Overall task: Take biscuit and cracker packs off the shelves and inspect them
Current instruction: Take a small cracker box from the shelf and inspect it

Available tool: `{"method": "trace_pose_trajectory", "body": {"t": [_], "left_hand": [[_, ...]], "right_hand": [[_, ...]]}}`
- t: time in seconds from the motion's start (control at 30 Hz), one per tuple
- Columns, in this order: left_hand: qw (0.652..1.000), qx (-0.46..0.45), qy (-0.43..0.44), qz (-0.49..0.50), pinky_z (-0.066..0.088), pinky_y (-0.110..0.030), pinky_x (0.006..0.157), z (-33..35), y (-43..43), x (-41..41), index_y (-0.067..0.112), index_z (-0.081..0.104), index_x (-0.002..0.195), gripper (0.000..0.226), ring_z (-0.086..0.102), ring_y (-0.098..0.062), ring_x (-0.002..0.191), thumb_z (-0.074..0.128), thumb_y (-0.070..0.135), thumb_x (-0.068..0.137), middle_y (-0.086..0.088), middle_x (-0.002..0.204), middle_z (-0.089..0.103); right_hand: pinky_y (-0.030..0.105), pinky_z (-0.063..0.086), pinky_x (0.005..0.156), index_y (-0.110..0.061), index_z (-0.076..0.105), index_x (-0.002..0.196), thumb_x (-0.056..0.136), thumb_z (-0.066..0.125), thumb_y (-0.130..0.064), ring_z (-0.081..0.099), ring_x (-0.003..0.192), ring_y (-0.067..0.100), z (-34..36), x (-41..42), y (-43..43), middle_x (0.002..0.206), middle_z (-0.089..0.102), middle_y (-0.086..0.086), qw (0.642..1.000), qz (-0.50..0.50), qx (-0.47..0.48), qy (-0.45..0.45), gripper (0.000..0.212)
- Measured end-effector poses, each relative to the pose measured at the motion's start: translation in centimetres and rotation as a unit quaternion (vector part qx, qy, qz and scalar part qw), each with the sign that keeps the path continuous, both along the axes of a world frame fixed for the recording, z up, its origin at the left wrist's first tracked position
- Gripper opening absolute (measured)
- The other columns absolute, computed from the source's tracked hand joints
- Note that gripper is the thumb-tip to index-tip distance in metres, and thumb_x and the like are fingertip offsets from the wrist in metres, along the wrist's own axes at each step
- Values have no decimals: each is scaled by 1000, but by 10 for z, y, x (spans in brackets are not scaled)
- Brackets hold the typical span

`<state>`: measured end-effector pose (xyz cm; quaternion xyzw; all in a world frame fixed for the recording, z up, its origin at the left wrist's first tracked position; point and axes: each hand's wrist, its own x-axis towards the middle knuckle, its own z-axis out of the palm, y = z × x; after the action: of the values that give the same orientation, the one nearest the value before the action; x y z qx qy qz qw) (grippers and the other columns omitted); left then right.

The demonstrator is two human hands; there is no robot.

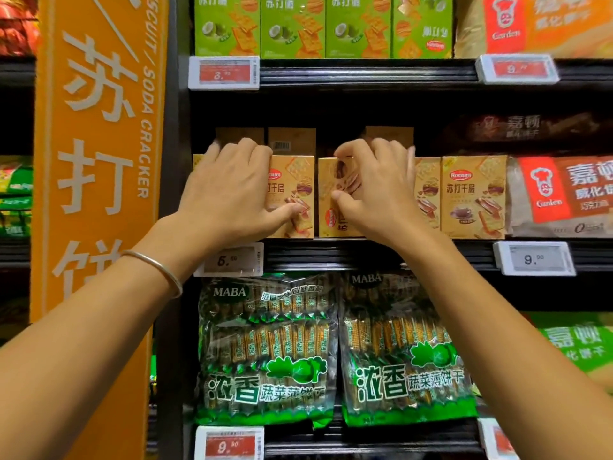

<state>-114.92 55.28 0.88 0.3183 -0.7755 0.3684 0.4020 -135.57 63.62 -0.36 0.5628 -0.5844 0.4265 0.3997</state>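
Middle shelf, frame centre: a row of tan cracker boxes [474, 197], matt cardboard, upright rectangles printed with layered biscuits. At 10 o'clock from centre the left hand [232, 190] clasps the leftmost box [197, 161], fingers hooked over its top, thumb stretched onto the front of the next box [295, 180]. At 2 o'clock the right hand [374, 190] grasps the sideways box [326, 180], whose print is turned on its side, fingers over the top edge, thumb on the face. Thin silver bangle [159, 267] on the left wrist

The leftmost box is nearly all hidden under the hand; only a corner sliver shows. Behind the row, dim rear boxes [292, 141], one showing a barcode. At 3 o'clock, red-label packs [564, 194], blurred and cut by the frame edge

Black ribbed shelf lip [365, 254] carries white price tags [534, 258]. At 6 o'clock, glossy crinkled green bags [265, 350]; at 12, green cartons [292, 28]. At 9 o'clock, an orange sign panel [99, 161] with white lettering
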Motion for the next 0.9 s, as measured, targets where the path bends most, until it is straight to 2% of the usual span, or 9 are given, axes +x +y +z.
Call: {"method": "trace_pose_trajectory", "body": {"t": [0.1, 0.3, 0.4, 0.47, 0.6, 0.67, 0.73, 0.8, 0.9], "left_hand": [[1000, 8, 13, -3, 38, -54, 112, 0, 1, -1, 11, 52, 130, 91, 60, -33, 110, 44, 88, 82, -11, 120, 63], [1000, 7, 7, 7, 42, -52, 104, -1, 2, -3, 10, 52, 127, 90, 58, -34, 105, 43, 88, 82, -12, 116, 60], [1000, 1, 14, 3, 36, -57, 114, -2, 1, -5, 9, 52, 128, 90, 59, -35, 110, 46, 86, 82, -14, 118, 61], [1000, 3, 19, -3, 31, -59, 118, -3, -1, -7, 8, 52, 129, 90, 58, -36, 113, 48, 85, 82, -15, 119, 61], [999, 27, 21, -10, 16, -62, 126, -4, -2, -8, 9, 43, 145, 98, 52, -37, 130, 47, 85, 83, -15, 135, 57], [999, 24, 24, -18, 5, -63, 128, -8, 1, -10, 9, 30, 158, 104, 41, -36, 144, 43, 83, 85, -15, 150, 48], [995, 5, 67, -72, 1, -61, 129, -15, 11, -13, 11, 28, 161, 96, 35, -32, 151, 38, 73, 89, -12, 157, 45], [968, 14, 154, -197, 14, -59, 129, -32, 28, -17, 13, 42, 155, 71, 47, -27, 144, 47, 54, 97, -7, 149, 55], [848, 157, 277, -425, 55, -42, 101, -79, 60, -19, 12, 57, 138, 37, 67, -13, 117, 52, 33, 107, 2, 125, 69]], "right_hand": [[64, 12, 123, -35, 52, 128, 86, 73, -38, 36, 137, 37, 0, -4, 6, 125, 52, 4, 999, 45, -1, -6, 47], [57, 3, 126, -29, 58, 124, 87, 79, -34, 43, 136, 21, 1, -3, 19, 130, 56, -1, 992, 122, -4, -13, 44], [56, 25, 121, -24, 60, 124, 87, 80, -32, 47, 129, 20, 1, 0, 23, 128, 55, 0, 987, 161, -12, -9, 43], [45, 44, 105, -18, 60, 125, 87, 80, -29, 51, 119, 21, 2, 2, 26, 123, 55, 0, 982, 188, -32, -13, 43], [45, 56, 92, -9, 56, 126, 89, 80, -21, 64, 108, 26, 4, 4, 39, 121, 61, 6, 958, 270, -74, -70, 46], [38, 60, 85, -7, 55, 128, 89, 80, -19, 68, 104, 20, 1, 7, 47, 119, 63, 7, 942, 308, -91, -99, 47], [29, 61, 78, -6, 54, 129, 90, 80, -17, 71, 98, 14, -9, 16, 55, 116, 65, 10, 924, 351, -93, -122, 48], [29, 62, 77, -7, 54, 130, 91, 80, -16, 73, 97, 14, -26, 24, 63, 114, 68, 11, 903, 395, -83, -147, 48], [37, 64, 77, -10, 56, 129, 91, 79, -15, 75, 97, 19, -64, 34, 74, 112, 70, 11, 864, 459, -58, -200, 45]]}}
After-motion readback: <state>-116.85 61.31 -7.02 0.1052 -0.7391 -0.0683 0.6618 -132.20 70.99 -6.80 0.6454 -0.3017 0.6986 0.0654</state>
